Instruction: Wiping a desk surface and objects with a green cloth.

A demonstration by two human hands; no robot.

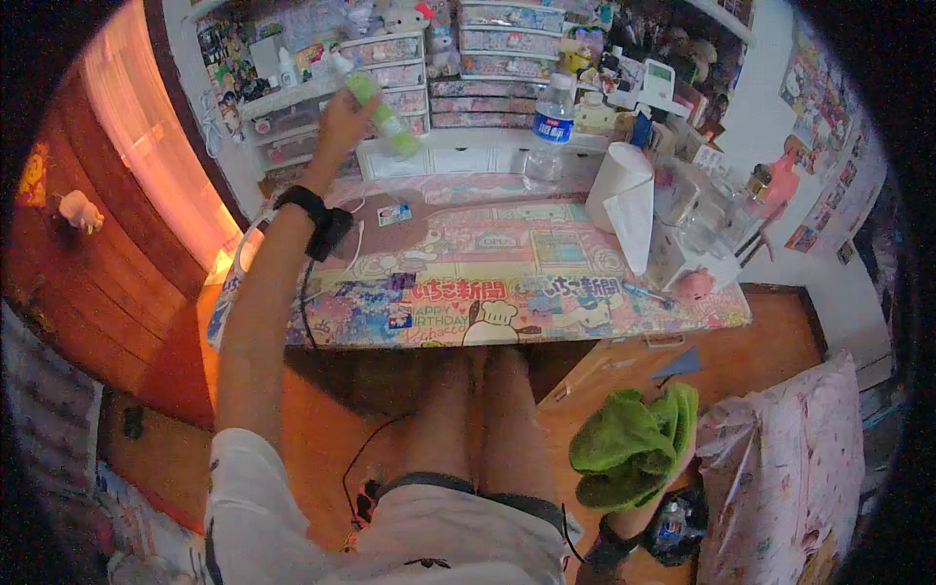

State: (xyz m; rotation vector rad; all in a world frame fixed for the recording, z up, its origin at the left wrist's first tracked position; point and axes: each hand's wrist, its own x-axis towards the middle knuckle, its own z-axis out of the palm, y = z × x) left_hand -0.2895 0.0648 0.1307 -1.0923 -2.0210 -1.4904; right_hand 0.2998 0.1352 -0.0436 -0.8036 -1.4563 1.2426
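My left hand [345, 126] grips a light green bottle [384, 117] with a pale cap, raised over the back left of the desk [468, 256] before the drawer units. The bottle is tilted and slightly blurred. A black strap with a small device [325, 225] sits on my left wrist. Low on the right, beside my legs, my right hand [678, 475] holds a bunched green cloth [632, 450], which hides most of its fingers. Under the left forearm lies a small card [395, 213] bearing a picture.
A clear plastic bottle with a blue label [552, 128] stands at the back. Right of it are a white paper roll [621, 190], clear containers [702, 216] and a pink figure [695, 285]. Small drawers [395, 77] line the rear. A pink patterned cushion [782, 453] is at right.
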